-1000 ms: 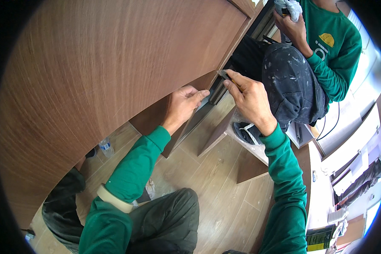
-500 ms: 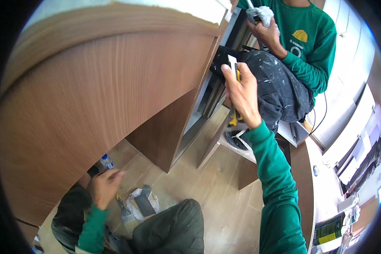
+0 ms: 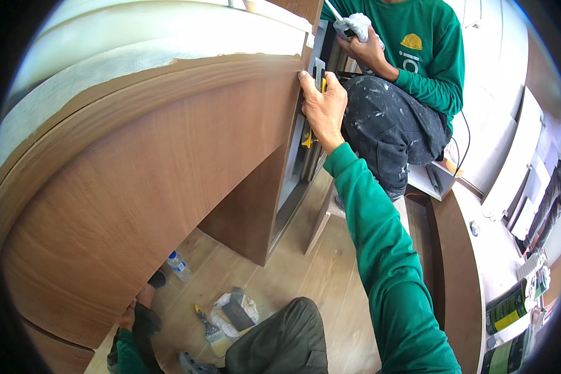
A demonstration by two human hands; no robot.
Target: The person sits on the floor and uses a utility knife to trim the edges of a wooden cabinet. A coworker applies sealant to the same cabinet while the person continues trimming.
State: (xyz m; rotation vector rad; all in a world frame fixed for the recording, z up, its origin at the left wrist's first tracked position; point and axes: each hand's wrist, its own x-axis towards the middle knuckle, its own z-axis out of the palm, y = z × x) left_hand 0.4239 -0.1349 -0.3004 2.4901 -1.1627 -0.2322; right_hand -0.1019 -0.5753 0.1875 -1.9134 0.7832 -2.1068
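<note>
My right hand is closed around a yellow-and-black utility knife, its pale end pointing up. The thumb rests at the upper right edge of a curved brown wood-grain panel. Low on the left, my left hand is at the panel's bottom edge, its fingers mostly hidden. Along the panel's top runs a strip of whitish masking material with a ragged brown border.
A co-worker in green crouches beyond my right hand, holding a white cloth. On the floor are a water bottle, a paintbrush and a grey block on a round white lid. Cans stand at right.
My right hand has moved left with the knife, onto the panel's edge. My left hand has dropped from open air to the panel's lower edge. The view has shifted.
</note>
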